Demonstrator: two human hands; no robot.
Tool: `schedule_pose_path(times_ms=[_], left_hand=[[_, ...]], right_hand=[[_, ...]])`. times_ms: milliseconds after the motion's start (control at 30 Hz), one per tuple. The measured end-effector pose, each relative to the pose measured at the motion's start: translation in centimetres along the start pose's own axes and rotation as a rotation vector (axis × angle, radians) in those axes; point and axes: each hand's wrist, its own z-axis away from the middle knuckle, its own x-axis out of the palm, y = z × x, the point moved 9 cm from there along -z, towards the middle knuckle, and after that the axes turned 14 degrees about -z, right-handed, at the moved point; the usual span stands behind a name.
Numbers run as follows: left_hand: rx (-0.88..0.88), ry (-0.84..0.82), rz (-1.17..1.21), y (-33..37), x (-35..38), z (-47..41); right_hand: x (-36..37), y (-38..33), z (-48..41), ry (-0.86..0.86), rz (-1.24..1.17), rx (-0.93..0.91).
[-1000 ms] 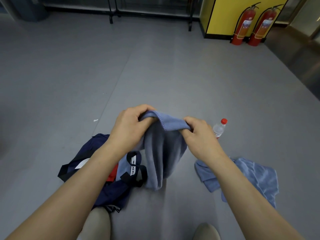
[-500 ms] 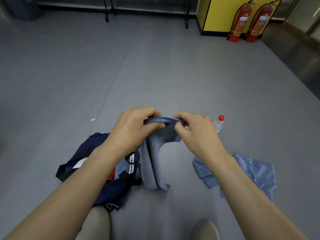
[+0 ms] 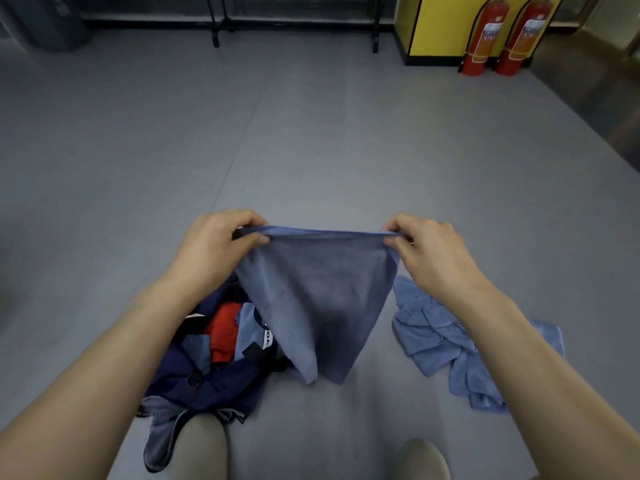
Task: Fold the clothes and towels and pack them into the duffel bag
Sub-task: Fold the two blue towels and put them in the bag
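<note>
Blue-grey towel [image 3: 318, 292] held mid-air, top edge stretched left-right, lower corner hanging toward floor [image 3: 311, 150]. Left hand [image 3: 214, 244] fingers, right hand [image 3: 429, 247] fingers pinch top corners. Open duffel bag [image 3: 204, 372] below left; crumpled light-blue cloth [image 3: 440, 337] right.

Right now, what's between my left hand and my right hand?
In the head view, the top edge of the grey-blue towel runs taut between the left hand and right hand; each pinches a corner.

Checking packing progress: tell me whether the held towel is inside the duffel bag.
No, the left hand and right hand hold the towel up by its top edge, outside the duffel bag.
</note>
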Motion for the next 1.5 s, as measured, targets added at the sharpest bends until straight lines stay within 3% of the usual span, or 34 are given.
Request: schedule_pose_path(times_ms=[200, 300, 467, 633, 867, 1000, 1133, 1300, 1500], left_hand=[[-0.138, 0.044, -0.187, -3.6, 2.8, 0.4], [-0.222, -0.033, -0.181, -4.6, 5.0, -0.2], [-0.472, -0.062, 0.561, -4.8, 6.4, -6.9], [-0.318, 0.059, 0.695, -1.5, 1.6, -15.2], [-0.124, 0.175, 0.591, 1.3, -4.9, -19.6], [-0.07, 0.178, 0.543, 1.1, -4.6, -17.6], [-0.006, 0.13, 0.413, 0.0, -0.5, -13.9], [-0.112, -0.014, 0.384, -3.0, 11.5, -6.7], [-0.153, -0.187, 0.108, -7.9, 27.3, 1.7]], right_hand=[[3.1, 4.4, -1.7, -0.057, 0.122, 0.051], [4.2, 6.7, -3.4, -0.057, 0.146, 0.082], [0.9, 9.3, -9.6, 0.137, -0.405, 0.289], [-6.3, 5.4, -16.8, 0.31, -0.611, 0.168], [-13.4, -0.1, -18.3, 0.434, -0.431, -0.124], [-13.9, -0.2, -15.2, 0.384, -0.294, -0.237], [-10.5, 3.2, -11.0, 0.253, -0.216, -0.237], [-0.8, 12.9, -5.6, -0.01, -0.162, -0.035], [12.1, 25.1, -0.2, -0.198, 0.09, -0.013]])
